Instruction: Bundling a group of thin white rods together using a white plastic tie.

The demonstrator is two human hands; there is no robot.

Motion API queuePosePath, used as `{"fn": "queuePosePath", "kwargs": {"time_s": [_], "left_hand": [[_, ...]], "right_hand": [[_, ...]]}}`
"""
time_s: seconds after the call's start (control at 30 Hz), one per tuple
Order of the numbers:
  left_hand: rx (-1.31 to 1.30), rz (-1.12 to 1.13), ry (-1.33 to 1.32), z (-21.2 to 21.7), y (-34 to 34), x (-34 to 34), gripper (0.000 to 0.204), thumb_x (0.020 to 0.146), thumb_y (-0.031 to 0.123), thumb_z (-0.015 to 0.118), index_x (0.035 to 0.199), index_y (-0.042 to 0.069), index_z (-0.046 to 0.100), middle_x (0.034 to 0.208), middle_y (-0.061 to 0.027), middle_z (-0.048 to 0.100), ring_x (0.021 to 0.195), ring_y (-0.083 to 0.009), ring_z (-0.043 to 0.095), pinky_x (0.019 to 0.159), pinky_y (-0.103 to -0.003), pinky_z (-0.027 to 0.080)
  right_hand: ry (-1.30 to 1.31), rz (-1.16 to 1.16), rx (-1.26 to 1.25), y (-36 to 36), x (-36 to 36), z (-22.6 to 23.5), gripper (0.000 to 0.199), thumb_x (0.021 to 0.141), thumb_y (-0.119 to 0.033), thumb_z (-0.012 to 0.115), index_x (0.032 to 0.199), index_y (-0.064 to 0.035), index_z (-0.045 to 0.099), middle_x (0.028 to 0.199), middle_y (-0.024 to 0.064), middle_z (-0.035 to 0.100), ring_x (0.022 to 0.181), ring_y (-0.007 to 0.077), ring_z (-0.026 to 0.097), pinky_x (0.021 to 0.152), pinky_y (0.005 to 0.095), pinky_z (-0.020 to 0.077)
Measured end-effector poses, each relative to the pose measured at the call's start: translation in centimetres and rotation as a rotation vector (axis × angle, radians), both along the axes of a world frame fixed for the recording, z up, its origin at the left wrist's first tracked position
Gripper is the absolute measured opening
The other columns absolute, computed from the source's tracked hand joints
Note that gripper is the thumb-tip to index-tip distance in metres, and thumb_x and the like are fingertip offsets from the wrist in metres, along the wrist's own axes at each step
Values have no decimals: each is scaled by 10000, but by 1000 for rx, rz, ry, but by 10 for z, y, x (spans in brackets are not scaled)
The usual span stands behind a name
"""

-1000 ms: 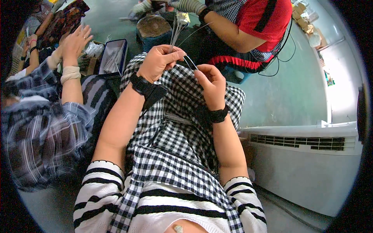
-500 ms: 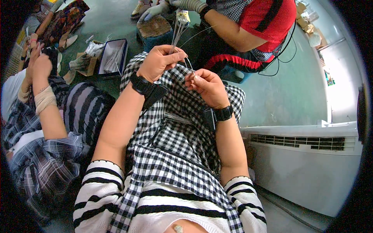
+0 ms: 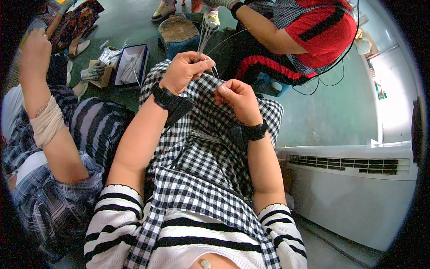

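Note:
In my left hand [image 3: 186, 71] is a bundle of thin, pale, wire-like strands [image 3: 204, 41]; the fingers are closed round it and its ends fan upward. One longer strand curves off to the right. Between my two hands runs a short whitish strand [image 3: 216, 71], bent near its top. My right hand [image 3: 239, 99] has thumb and forefinger pinched together at its lower end. Both hands hover above my lap, over a black-and-white checked apron [image 3: 201, 161]. More thin strands [image 3: 206, 136] lie in a fold of that apron.
On my left sits a person with a raised forearm [image 3: 58, 148]; ahead, another in a red sleeve [image 3: 309, 31]. A blue box of pale strands [image 3: 131, 67] and a cardboard carton [image 3: 104, 76] stand on the floor near a round stool [image 3: 179, 33]. A white appliance [image 3: 345, 193] is at right.
My right hand has dropped slightly and drawn a little closer to the left. The person on my left has lifted a forearm; the red-sleeved person has leaned to the right.

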State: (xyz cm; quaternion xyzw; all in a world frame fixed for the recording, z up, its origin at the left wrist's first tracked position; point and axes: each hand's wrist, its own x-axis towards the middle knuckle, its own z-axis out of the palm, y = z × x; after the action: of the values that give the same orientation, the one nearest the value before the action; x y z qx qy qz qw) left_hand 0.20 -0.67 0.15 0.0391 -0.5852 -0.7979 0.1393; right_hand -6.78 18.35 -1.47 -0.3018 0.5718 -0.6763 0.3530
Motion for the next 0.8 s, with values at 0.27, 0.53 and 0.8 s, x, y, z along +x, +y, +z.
{"fn": "queuePosePath", "kwargs": {"time_s": [0.27, 0.53, 0.8], "left_hand": [[23, 6, 18, 2, -2, 1, 100, 816, 141, 658, 837, 43, 653, 711, 0, 614, 529, -24, 452, 474, -157, 330], [9, -17, 41, 1, -1, 1, 108, 812, 145, 666, 832, 40, 652, 725, -4, 611, 539, -24, 458, 479, -154, 336], [-23, -7, 8, 1, 0, 1, 94, 801, 133, 676, 815, 43, 650, 730, 1, 607, 554, -27, 461, 492, -156, 340]], "right_hand": [[295, -189, 74, -6, 15, 12, 104, 874, -84, 558, 926, 6, 564, 810, 50, 618, 700, 104, 569, 668, 234, 475], [40, 64, -16, -2, 7, 3, 235, 919, -186, 514, 970, 29, 595, 831, 53, 627, 723, 98, 559, 665, 227, 457], [244, -95, 138, -5, 13, 2, 193, 860, -176, 597, 809, 7, 631, 716, 29, 630, 630, 85, 551, 590, 231, 448]]}}
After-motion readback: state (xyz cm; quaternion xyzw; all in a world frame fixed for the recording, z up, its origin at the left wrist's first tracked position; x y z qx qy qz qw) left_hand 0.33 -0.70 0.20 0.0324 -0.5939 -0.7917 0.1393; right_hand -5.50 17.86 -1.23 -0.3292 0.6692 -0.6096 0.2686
